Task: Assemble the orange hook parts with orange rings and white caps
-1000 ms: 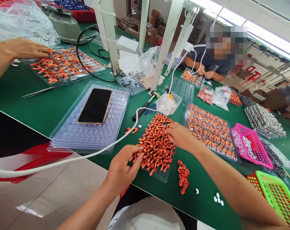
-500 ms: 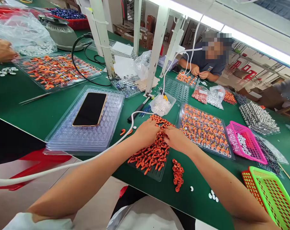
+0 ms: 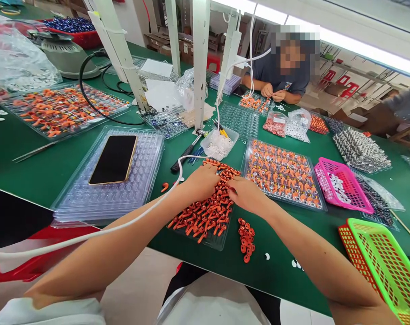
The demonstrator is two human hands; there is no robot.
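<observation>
A long green table [image 3: 52, 167] filled the head view, crossed by white upright posts [image 3: 201, 63] and lit by a bright strip along the far wall, with red stools and cardboard boxes in the room behind. Across the table sat a co-worker [image 3: 282, 72], both hands together over a small tray.

On the near left lay a stack of clear blister trays [image 3: 137, 189] with a dark phone [image 3: 113, 159] flat on top. Farther left, another tray of orange parts [image 3: 61, 108] sat near a black cable [image 3: 90, 106] and a grey machine [image 3: 64, 54]. On the right stood a filled tray [image 3: 282, 174], then a pink basket [image 3: 342, 185], and a green basket [image 3: 381, 262] at the table's near edge. A small tub of white pieces [image 3: 219, 143] stood just beyond the hands.

The left hand [image 3: 201, 183] and the right hand [image 3: 247, 194] rested side by side, palms down, on a heap of orange parts [image 3: 205, 216] piled in a clear tray near the front edge. Their fingers were curled down into the heap; whether they pinched any piece could not be told. A short row of orange rings [image 3: 246, 232] lay on the cloth just right of that tray. A white cord [image 3: 130, 216] ran over the left forearm toward the posts.
</observation>
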